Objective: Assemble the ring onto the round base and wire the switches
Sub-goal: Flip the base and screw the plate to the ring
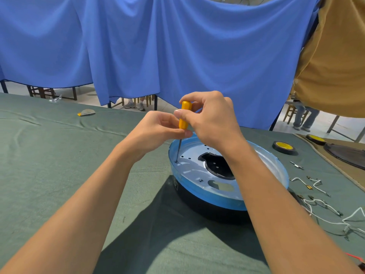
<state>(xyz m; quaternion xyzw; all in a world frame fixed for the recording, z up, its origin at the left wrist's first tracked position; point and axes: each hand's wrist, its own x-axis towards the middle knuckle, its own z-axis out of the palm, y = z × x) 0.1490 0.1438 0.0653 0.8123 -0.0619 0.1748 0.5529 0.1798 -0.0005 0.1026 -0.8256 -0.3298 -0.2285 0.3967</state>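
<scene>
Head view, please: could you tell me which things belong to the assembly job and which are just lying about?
In use: screwdriver, ring, round base, white wires.
Lying about for now: tape roll, paper scrap at the far left.

Your right hand (209,119) covers much of the screwdriver (185,107) handle, and your left hand (158,131) fingertips hide where the handle meets the shaft. The tip sits at a hole inside the ring (207,196); a screw there is too small to tell. Your right forearm (266,194) blocks the ring's right side and part of the black opening (215,165). The label (175,183) on the base (197,208) is unreadable. The white wires (320,206) and the dark round object (347,155) run off the right edge. The red thing (355,257) in the corner is cut off. The clear object (55,99) far left is too blurred to name. The curtain (177,46) hides the people behind it; only legs (134,104) show.
</scene>
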